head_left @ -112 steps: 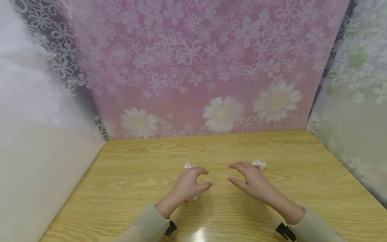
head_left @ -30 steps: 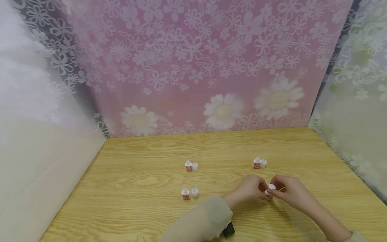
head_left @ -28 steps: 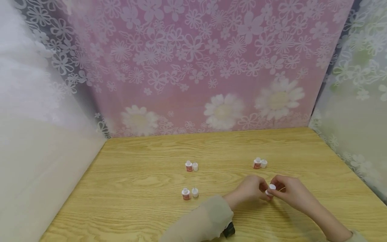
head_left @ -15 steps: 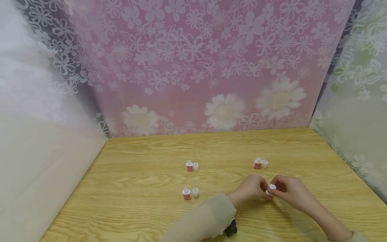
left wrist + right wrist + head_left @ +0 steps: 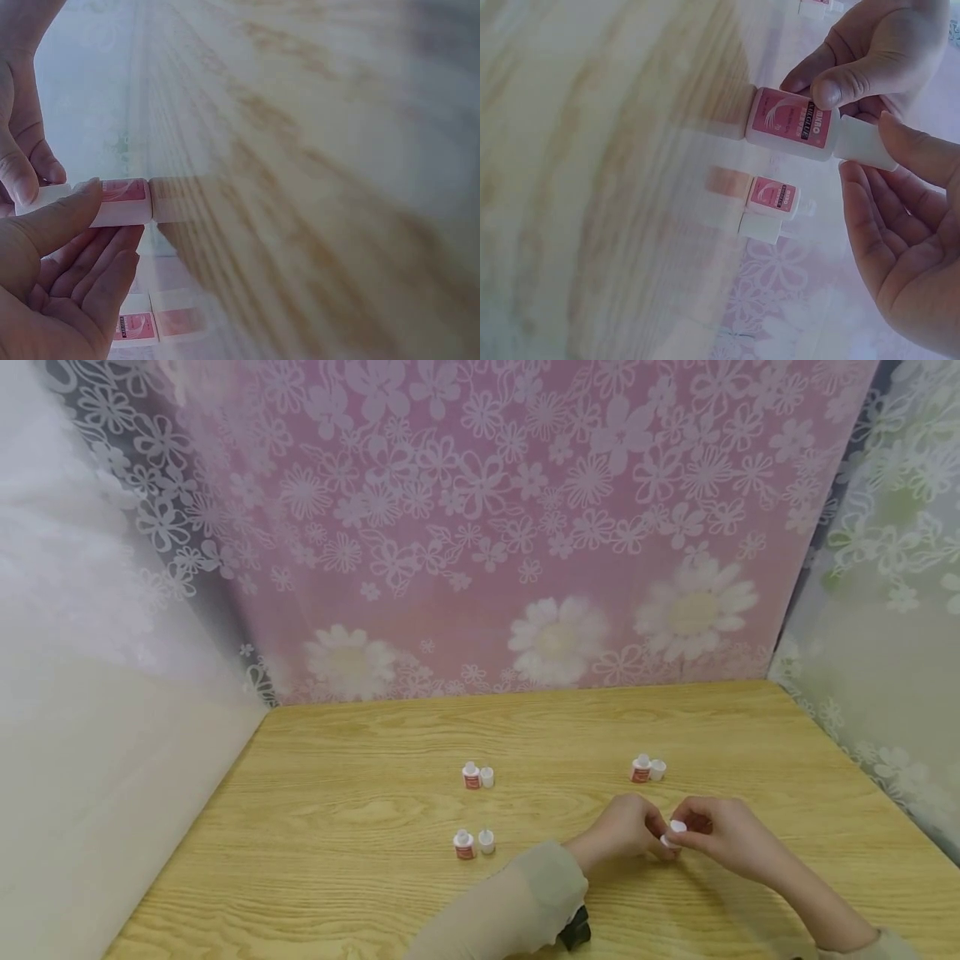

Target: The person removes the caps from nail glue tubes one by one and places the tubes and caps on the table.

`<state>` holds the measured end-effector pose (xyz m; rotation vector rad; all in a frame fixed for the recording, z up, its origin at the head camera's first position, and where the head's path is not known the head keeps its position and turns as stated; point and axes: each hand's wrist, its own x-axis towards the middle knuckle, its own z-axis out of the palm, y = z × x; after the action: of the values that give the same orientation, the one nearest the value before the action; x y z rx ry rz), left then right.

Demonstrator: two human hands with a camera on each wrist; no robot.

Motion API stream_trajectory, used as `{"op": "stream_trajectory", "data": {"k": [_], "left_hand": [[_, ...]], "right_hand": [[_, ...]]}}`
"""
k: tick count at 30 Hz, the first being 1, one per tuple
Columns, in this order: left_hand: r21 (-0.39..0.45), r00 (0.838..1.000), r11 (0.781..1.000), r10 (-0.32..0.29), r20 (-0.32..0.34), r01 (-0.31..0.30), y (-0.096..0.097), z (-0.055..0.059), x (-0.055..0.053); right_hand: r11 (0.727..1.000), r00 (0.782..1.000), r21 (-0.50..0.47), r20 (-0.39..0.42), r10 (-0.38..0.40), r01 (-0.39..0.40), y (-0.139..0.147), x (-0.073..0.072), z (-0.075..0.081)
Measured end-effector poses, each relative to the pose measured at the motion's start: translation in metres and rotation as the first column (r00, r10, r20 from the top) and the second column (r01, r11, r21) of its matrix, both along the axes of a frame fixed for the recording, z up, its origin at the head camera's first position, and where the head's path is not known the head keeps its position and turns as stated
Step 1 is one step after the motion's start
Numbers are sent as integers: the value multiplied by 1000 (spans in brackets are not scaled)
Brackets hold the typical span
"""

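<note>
On the right side of the table, my left hand (image 5: 622, 831) holds a small white glue bottle (image 5: 791, 124) with a red label between thumb and fingers. The bottle stands upright, its base at the tabletop. My right hand (image 5: 727, 831) pinches the white cap (image 5: 866, 142), which sits over the bottle's neck. In the head view the fingers hide most of the bottle. Just behind the hands stands another glue bottle (image 5: 641, 770), uncapped, with its white cap (image 5: 657, 769) upturned beside it.
To the left stand two more uncapped glue bottles, a back one (image 5: 471, 776) and a front one (image 5: 464, 845). Each has its upturned cap close on its right. Patterned curtains hang along the back and sides of the wooden table (image 5: 337, 877).
Earlier both hands hovered apart over the table's middle, holding nothing. They have since moved right, to the bottle and its cap. Over the last second they have barely shifted.
</note>
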<state>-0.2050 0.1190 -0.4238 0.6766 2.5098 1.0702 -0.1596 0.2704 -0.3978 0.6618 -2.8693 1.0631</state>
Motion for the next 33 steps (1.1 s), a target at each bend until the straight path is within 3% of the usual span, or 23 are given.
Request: {"op": "stream_trajectory", "data": {"k": [6, 15, 19, 22, 26, 29, 33], "left_hand": [[-3, 1000, 1000, -11, -10, 11, -1, 1, 0], [-40, 999, 999, -14, -35, 12, 0, 3, 0], [-55, 999, 998, -4, -40, 2, 1, 3, 0], [-63, 999, 998, 0, -39, -3, 1, 3, 1], [-70, 999, 998, -2, -39, 0, 1, 4, 1], [-77, 999, 997, 1, -38, -4, 2, 4, 1], [-85, 999, 996, 15, -44, -19, 3, 3, 1]], "right_hand": [[997, 997, -25, -30, 77, -77, 4, -2, 1], [970, 973, -88, -65, 220, -225, 13, -8, -4], [983, 984, -53, -37, 174, -176, 11, -5, -3], [998, 998, 5, -24, 60, -60, 7, -1, -2], [996, 997, 58, -30, -71, 72, 0, 2, 1], [995, 996, 66, -50, -77, 81, -2, 4, 2], [999, 997, 39, -77, -15, 18, -1, 2, 2]]}}
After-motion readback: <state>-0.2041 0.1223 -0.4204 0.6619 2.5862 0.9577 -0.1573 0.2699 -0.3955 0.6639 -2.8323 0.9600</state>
